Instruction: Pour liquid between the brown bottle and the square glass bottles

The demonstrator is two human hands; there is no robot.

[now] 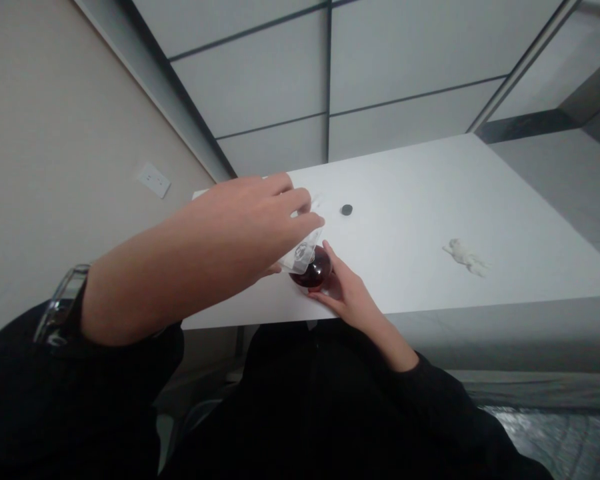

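Observation:
My left hand [275, 213], a watch on its wrist, is closed on a clear plastic container [303, 255]. The container is tilted, with a small dark print or shape showing in it. Its lower corner overlaps the top of a round, dark red glass bottle [319, 267]; whether the two touch I cannot tell. Around the right side of that bottle curve the thumb and fingers of my right hand [347, 293], near the table's front edge. My left fingers hide much of the container. A small dark round cap [347, 209] lies beyond the bottle.
The white table [410, 193] reaches to panelled sliding doors [270, 80] at the back. A crumpled white tissue [467, 257] lies on its right part. A wall socket [155, 180] is on the left wall.

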